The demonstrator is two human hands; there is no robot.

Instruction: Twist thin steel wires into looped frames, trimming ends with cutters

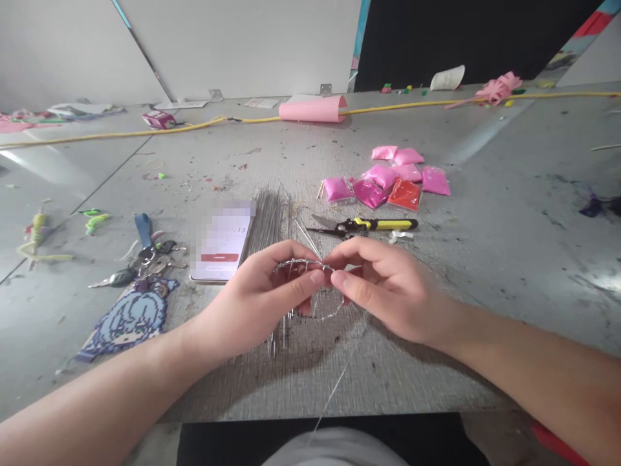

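Observation:
Both hands meet over the near middle of the grey table (pixel 485 272). My left hand (pixel 262 301) pinches a small ring of twisted silver wire (pixel 303 264) between thumb and fingers. My right hand (pixel 383 285) pinches the same wire ring from the right side, fingertips almost touching the left thumb. A thin loose wire end (pixel 339 378) trails down toward me. Under the hands lies a bundle of straight thin wires (pixel 266 223).
A phone (pixel 223 243) lies left of the wires, beside keys (pixel 145 259) and a blue pixel-bead charm (pixel 129 317). Yellow-handled cutters (pixel 369 225) lie beyond the hands. Several pink and red packets (pixel 388 181) sit further back, with a pink paper roll (pixel 313 109) and a yellow cord (pixel 145 133).

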